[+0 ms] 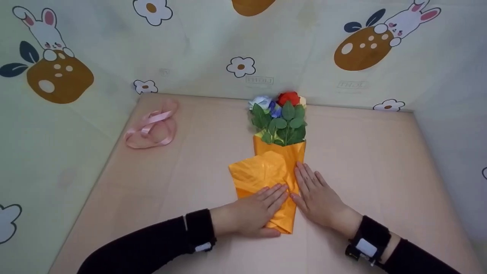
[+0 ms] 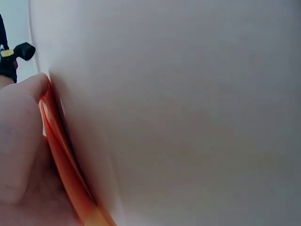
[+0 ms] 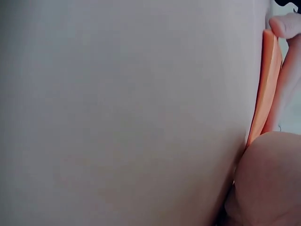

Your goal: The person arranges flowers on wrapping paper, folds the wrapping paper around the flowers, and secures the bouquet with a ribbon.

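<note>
Bare left hand [image 1: 251, 215] palm down, fingers nearly straight, angled forward and right, thumb spread lower. Bare right hand [image 1: 319, 198] near it, fingers extended forward and left, thumb apart, tip toward the left hand. Black-sleeved left forearm [image 1: 144, 243] and right forearm [image 1: 418, 258] converge from either side, a black fabric band [image 1: 201, 228] round each wrist.

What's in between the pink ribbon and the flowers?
Nothing but bare table: the head view shows an open stretch from the ribbon across to the flowers.
</note>
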Motion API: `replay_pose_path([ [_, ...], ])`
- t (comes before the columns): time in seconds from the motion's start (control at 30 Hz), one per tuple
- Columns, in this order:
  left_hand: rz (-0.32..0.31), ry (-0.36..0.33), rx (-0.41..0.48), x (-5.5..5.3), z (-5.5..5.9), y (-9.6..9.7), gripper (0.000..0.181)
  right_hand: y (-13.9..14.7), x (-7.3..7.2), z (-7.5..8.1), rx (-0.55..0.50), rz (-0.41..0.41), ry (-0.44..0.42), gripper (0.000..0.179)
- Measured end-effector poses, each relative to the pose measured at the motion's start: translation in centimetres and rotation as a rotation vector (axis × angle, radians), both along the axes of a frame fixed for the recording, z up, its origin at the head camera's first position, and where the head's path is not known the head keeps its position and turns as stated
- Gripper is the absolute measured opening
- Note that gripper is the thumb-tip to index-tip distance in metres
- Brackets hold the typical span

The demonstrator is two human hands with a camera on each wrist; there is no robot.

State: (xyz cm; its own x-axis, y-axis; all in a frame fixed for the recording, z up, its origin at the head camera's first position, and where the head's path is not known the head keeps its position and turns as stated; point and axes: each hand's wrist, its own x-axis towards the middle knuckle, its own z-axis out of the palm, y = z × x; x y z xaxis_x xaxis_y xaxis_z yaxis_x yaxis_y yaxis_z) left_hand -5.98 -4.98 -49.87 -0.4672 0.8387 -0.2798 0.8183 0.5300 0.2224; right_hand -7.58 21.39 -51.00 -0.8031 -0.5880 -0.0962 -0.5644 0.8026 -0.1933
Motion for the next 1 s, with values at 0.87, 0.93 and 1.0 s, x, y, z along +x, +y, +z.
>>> replay_pose_path([
  [0.87, 0.070, -0.027, -0.007, 0.4, -0.3, -0.1, 0.105, 0.0, 0.1, 0.9, 0.148, 0.019, -0.088, 0.124],
  [0.93, 0.068, -0.023, -0.011, 0.4, -0.4, -0.1, 0.105, 0.3, -1.7, 0.7, 0.136, -0.004, -0.063, 0.124],
  [1.0, 0.061, -0.005, -0.013, 0.4, -0.3, 0.1, 0.105, 0.7, -3.7, 0.7, 0.129, -0.035, -0.038, 0.124],
])
